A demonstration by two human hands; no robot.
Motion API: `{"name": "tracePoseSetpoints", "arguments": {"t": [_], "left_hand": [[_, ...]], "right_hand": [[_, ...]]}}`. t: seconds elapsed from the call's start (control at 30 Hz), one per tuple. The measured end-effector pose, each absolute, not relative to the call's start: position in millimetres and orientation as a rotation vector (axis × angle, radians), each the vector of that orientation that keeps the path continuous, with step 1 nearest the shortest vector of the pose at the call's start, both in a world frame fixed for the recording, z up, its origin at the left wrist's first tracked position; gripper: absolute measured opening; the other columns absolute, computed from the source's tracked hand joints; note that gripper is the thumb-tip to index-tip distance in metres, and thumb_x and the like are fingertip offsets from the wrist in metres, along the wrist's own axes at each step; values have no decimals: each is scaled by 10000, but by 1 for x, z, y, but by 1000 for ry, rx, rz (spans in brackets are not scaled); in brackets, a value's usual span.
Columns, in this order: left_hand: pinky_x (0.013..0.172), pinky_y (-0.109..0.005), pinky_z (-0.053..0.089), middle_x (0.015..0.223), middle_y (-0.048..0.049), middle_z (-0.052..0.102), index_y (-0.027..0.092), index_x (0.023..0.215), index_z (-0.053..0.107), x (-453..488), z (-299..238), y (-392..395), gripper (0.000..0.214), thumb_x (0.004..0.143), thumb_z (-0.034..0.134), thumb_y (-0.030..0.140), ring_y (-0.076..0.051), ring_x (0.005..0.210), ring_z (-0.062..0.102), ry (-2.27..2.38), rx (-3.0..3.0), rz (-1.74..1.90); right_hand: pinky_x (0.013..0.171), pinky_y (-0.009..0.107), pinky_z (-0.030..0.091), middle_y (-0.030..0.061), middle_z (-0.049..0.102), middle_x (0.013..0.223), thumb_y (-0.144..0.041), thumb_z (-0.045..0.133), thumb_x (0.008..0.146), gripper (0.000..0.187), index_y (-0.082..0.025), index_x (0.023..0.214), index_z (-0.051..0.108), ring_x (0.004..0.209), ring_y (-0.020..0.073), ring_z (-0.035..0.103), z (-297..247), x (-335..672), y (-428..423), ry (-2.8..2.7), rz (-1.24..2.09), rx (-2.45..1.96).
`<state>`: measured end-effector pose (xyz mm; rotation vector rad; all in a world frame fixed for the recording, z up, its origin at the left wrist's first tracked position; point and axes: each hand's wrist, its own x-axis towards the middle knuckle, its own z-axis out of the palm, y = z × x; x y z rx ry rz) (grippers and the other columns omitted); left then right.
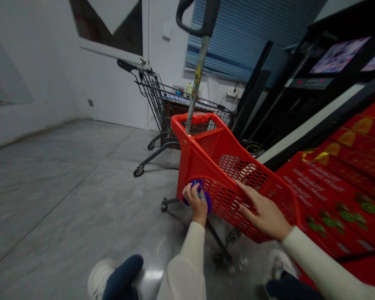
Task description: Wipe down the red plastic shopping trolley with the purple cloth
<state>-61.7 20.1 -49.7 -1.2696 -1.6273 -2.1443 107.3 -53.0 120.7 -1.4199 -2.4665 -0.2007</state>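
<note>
A red plastic shopping cart basket (196, 160) stands in front of me, tilted in view, with holes in its sides and an upright metal handle pole (197, 79). My left hand (195, 202) is closed around a purple cloth (208, 203) and presses it to the lower rear of the basket's near side. Part of the cloth is hidden by my fingers. Farther along the same side, my right hand (265, 212) rests at the rim, fingers stretched out and thumb apart. Its fingertips touch the red plastic.
Behind stands a grey wire shopping cart (158, 96) carrying several small items. Stacked red boxes (340, 196) line the right side, near dark equipment with lit screens (339, 54). A white door (115, 87) is at the back left. My shoes (101, 277) flank the cart on grey flooring.
</note>
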Motion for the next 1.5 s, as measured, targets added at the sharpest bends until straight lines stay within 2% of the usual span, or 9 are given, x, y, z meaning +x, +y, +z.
{"name": "tracePoseSetpoints", "arguments": {"t": [0.2,0.4,0.6,0.77,1.03,1.17,1.27,1.37,1.5], "left_hand": [[1065,-499,393,1248,-174,546,159,1075,632,-45,-49,11,221,974,487,291,-268,1228,469,-1834,-1096,-2174],[975,-448,461,1094,-123,620,198,1013,649,-40,-21,5,194,967,479,279,-236,1076,546,-1410,-1555,-2090],[944,-431,462,1107,-143,595,170,1061,633,-61,12,24,213,967,486,291,-236,1041,539,-1511,-1337,-2126],[947,-409,459,1080,-112,631,211,1035,663,-48,7,9,215,947,468,188,-227,1042,538,-1278,-1634,-1983],[1017,-472,439,1226,-148,614,195,1039,663,-65,-1,11,168,946,530,239,-267,1232,498,-1463,-1426,-2030],[957,-412,471,1082,-118,649,205,1015,680,-68,9,1,190,956,502,228,-233,1104,558,-1322,-1569,-1978],[980,-413,451,1126,-135,637,198,1051,682,-97,41,9,225,970,485,272,-232,1097,558,-1308,-1524,-1965],[1023,-441,413,1251,-142,615,205,1091,681,-116,74,16,234,959,507,289,-258,1185,516,-1391,-1527,-1835],[958,-438,419,1228,-94,659,247,1094,691,-103,82,0,233,922,537,220,-273,1176,509,-1379,-1777,-1477]], "right_hand": [[1031,401,521,92,522,1478,-370,465,927,664,-229,1557,307,1279,237,581,122,102,-51,-2491,-185,-1401],[1073,406,487,101,482,1509,-371,477,913,719,-222,1578,247,1334,238,528,125,103,-50,-2548,-110,-1367],[1055,415,498,104,490,1500,-384,482,901,725,-210,1570,267,1318,247,541,123,98,-50,-2528,-127,-1391],[1075,410,479,95,498,1494,-364,494,886,728,-226,1567,276,1330,242,530,122,96,-48,-2508,-93,-1372],[1098,424,459,93,468,1518,-348,496,881,739,-228,1571,262,1357,242,501,122,98,-53,-2519,-20,-1368],[1088,404,470,94,472,1515,-335,472,885,703,-208,1555,300,1360,228,498,121,97,-54,-2522,-12,-1383],[1074,412,483,100,485,1504,-316,468,879,703,-198,1552,303,1323,233,536,120,96,-59,-2510,-35,-1380],[1041,422,506,102,521,1474,-304,481,874,698,-209,1546,319,1263,245,586,118,96,-65,-2490,-60,-1383],[1018,407,517,90,549,1450,-298,519,862,691,-239,1530,355,1232,242,606,117,95,-72,-2460,-58,-1366]]}}
